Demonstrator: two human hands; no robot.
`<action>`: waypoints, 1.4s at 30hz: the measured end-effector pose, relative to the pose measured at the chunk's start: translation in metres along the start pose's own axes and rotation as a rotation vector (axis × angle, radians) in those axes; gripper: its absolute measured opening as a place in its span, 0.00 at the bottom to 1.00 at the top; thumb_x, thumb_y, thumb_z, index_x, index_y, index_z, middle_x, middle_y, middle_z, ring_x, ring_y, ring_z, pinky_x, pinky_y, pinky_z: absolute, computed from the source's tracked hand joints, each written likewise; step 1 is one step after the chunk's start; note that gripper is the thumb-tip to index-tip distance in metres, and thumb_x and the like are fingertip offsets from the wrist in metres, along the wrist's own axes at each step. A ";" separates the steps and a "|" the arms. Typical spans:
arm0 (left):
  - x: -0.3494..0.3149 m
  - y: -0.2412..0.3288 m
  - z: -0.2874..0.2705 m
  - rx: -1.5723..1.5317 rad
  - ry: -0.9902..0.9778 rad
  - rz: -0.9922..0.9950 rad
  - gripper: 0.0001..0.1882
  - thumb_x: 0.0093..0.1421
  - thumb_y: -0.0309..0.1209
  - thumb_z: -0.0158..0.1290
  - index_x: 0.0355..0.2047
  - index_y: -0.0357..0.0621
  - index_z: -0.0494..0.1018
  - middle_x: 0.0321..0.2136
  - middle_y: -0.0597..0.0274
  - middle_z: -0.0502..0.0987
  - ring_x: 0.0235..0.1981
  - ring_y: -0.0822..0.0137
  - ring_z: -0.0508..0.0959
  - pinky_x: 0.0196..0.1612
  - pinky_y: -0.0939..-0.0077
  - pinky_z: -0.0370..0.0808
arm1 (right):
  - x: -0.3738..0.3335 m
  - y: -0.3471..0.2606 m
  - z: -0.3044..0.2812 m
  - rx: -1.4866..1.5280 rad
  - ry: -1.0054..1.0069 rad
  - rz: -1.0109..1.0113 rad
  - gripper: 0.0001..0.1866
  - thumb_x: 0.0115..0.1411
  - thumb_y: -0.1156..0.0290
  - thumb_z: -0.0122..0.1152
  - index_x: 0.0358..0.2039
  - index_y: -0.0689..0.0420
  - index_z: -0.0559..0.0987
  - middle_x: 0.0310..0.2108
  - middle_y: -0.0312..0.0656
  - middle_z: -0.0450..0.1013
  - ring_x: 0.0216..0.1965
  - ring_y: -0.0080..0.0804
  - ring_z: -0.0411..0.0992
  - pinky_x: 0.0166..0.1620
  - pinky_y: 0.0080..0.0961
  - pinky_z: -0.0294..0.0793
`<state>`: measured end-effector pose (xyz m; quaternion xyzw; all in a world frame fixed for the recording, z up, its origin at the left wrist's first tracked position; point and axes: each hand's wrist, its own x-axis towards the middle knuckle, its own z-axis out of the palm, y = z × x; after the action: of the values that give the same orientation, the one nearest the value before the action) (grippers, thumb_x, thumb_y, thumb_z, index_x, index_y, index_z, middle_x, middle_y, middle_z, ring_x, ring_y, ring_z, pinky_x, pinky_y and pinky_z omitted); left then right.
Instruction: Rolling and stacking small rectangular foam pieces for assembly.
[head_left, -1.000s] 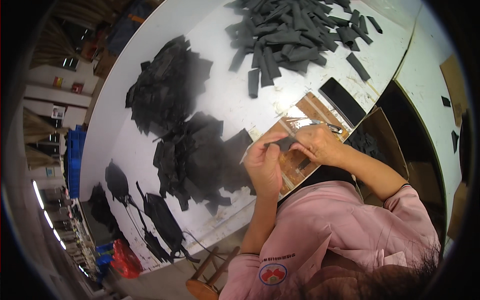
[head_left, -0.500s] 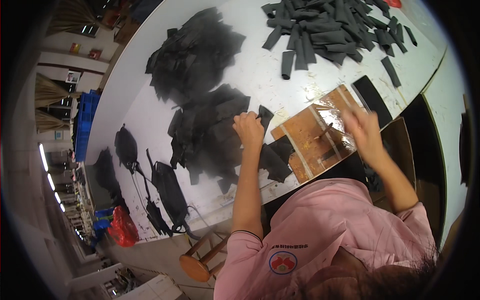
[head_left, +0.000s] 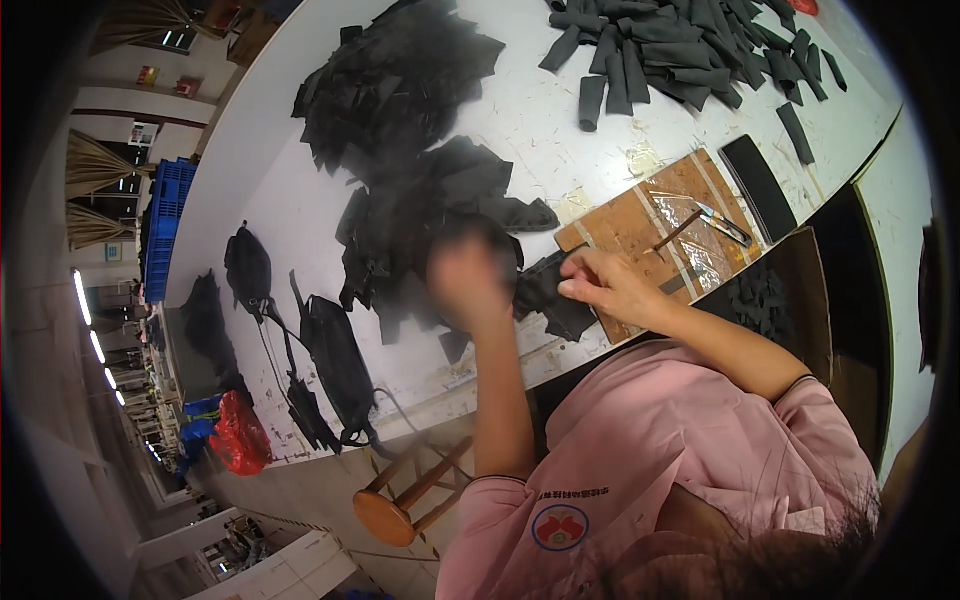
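Note:
My left hand (head_left: 468, 282) is smeared by motion over a heap of flat black fabric pieces (head_left: 420, 215), so its fingers do not show clearly. At the left edge of a brown wooden board (head_left: 622, 222), my right hand (head_left: 610, 287) has its fingers pinched together. Whatever they grip, if anything, is too small to make out. Just left of those fingertips lie a few black fabric pieces (head_left: 553, 300). On the board rest a cutter knife (head_left: 727, 226) and a thin brown stick (head_left: 678, 231), with clear tape strips across the wood.
A bigger pile of black fabric (head_left: 400, 90) lies farther back, and rolled black tubes (head_left: 670, 50) are heaped at the far right. Black strapped bags (head_left: 337, 360) and a red plastic bag (head_left: 240, 435) are at the left. A wooden stool (head_left: 385, 517) stands below the table edge.
My right hand has moved left from the board's right side to its left edge, uncovering the cutter knife. The left hand has shifted nearer and slightly left over the fabric. The view has tilted slightly.

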<state>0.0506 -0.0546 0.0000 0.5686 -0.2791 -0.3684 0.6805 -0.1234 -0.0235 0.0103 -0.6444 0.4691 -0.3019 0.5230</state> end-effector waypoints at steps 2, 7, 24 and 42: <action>-0.009 -0.003 -0.005 -0.419 -0.021 -0.403 0.06 0.52 0.21 0.50 0.24 0.42 0.64 0.22 0.63 0.71 0.20 0.74 0.70 0.22 0.82 0.67 | 0.005 -0.002 0.013 0.246 0.006 -0.007 0.18 0.48 0.63 0.59 0.33 0.64 0.71 0.19 0.39 0.67 0.21 0.24 0.65 0.25 0.21 0.65; -0.029 -0.030 -0.022 -0.662 -0.263 -0.600 0.07 0.55 0.22 0.46 0.35 0.39 0.65 0.30 0.60 0.71 0.28 0.69 0.72 0.32 0.76 0.71 | 0.017 -0.003 0.043 0.263 0.245 -0.039 0.16 0.44 0.68 0.62 0.31 0.65 0.73 0.19 0.38 0.66 0.21 0.23 0.64 0.25 0.19 0.64; -0.066 0.031 -0.006 -0.066 -0.250 -0.267 0.08 0.53 0.30 0.49 0.27 0.36 0.68 0.19 0.63 0.70 0.16 0.78 0.66 0.19 0.88 0.62 | 0.007 -0.017 0.016 -0.590 0.402 -0.609 0.09 0.33 0.76 0.59 0.17 0.60 0.69 0.19 0.40 0.62 0.20 0.36 0.65 0.21 0.29 0.63; -0.062 0.030 -0.010 -0.026 -0.259 -0.341 0.05 0.50 0.24 0.50 0.28 0.33 0.70 0.19 0.60 0.72 0.15 0.77 0.68 0.19 0.88 0.62 | 0.003 -0.005 0.015 -0.868 0.322 -0.756 0.08 0.33 0.73 0.56 0.15 0.58 0.67 0.16 0.36 0.57 0.19 0.29 0.62 0.19 0.24 0.62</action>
<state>0.0287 0.0048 0.0300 0.5467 -0.2591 -0.5516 0.5742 -0.1074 -0.0202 0.0102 -0.8676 0.3612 -0.3417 -0.0095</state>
